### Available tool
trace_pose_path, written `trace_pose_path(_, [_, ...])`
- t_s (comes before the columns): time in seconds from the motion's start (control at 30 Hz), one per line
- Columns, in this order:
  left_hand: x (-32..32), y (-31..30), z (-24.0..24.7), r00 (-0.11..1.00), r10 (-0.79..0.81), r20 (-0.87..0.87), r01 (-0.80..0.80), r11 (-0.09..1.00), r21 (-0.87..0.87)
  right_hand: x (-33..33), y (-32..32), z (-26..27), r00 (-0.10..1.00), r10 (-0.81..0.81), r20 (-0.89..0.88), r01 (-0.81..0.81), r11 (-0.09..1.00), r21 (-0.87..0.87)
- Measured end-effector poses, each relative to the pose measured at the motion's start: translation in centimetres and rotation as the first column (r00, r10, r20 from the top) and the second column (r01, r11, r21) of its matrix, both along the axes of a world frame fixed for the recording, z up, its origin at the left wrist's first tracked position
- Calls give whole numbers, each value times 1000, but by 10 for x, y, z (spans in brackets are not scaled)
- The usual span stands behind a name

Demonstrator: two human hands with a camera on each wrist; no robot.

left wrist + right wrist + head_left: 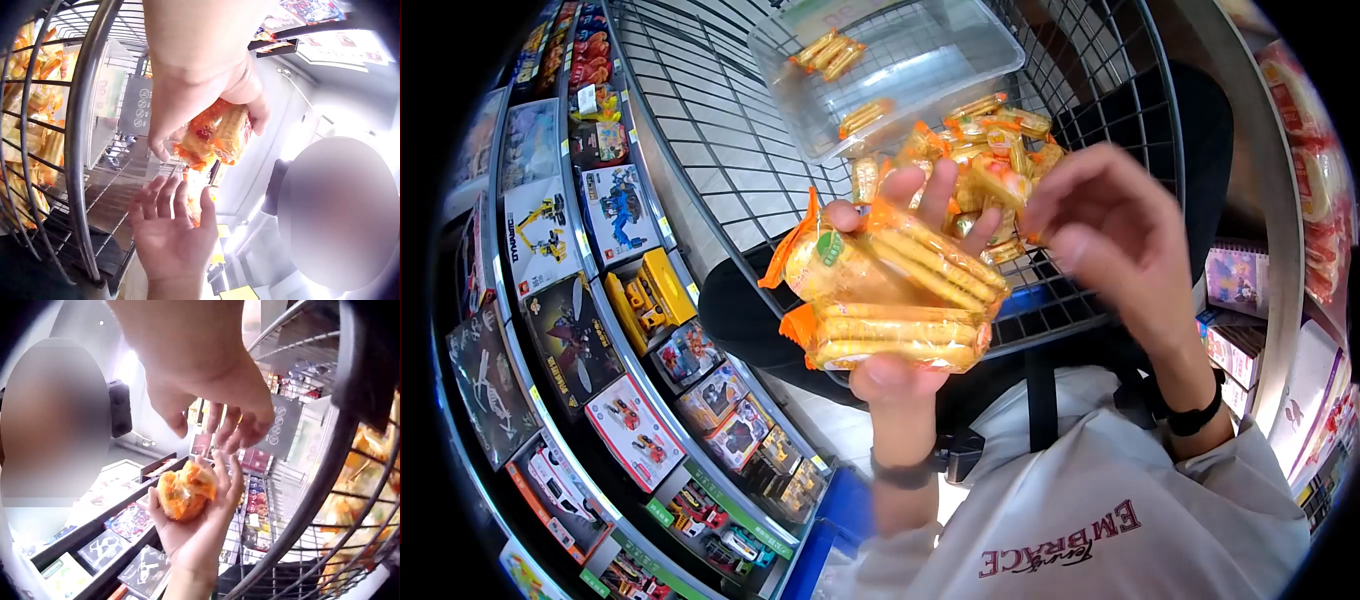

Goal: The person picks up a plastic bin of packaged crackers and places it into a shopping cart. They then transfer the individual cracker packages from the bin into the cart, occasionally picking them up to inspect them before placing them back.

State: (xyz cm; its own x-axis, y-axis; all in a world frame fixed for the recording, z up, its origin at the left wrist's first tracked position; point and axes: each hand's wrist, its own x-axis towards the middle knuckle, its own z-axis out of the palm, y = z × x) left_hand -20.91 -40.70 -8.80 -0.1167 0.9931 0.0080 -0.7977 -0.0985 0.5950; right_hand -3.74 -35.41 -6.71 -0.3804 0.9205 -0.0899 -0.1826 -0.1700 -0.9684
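Observation:
My left hand (897, 378) holds clear-wrapped packs of round yellow crackers (900, 335) with orange wrapper ends. The thumb lies at the near side, and the fingertips show behind the packs. In the left wrist view the same packs (219, 134) sit between thumb and fingers; the right wrist view shows the orange end of the wrappers (187, 490) in the palm. My right hand (1115, 235), blurred in the head view, is to the right of the packs, fingers loosely bent and nothing in them. More such packs (990, 150) lie heaped in the cart just beyond both hands.
A wire shopping cart (690, 150) stands in front. Inside it a clear plastic bin (940, 80) lies tipped, with a few packs in it. Toy boxes (633, 432) fill the shelves on the left; packaged goods (1295, 150) line the shelf on the right.

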Motion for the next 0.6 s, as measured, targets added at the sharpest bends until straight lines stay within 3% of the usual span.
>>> trace_pose_path(0.03, [3, 1, 0, 998, 38, -48, -37, 999, 26, -7, -4, 7, 993, 116, -36, -117, 992, -43])
trace_pose_path(0.1, [2, 2, -5, 994, 14, -106, -9, 999, 50, -20, -13, 1, 987, 155, 31, -157, 986, 51])
trace_pose_path(0.3, [-1, 2, -16, 994, -38, -98, 53, 987, 149, -20, -12, 3, 975, 186, -124, -200, 973, -114])
trace_pose_path(0.6, [5, -1, -12, 997, -27, -69, 28, 999, 18, -11, -8, -1, 963, 259, -72, -266, 956, -122])
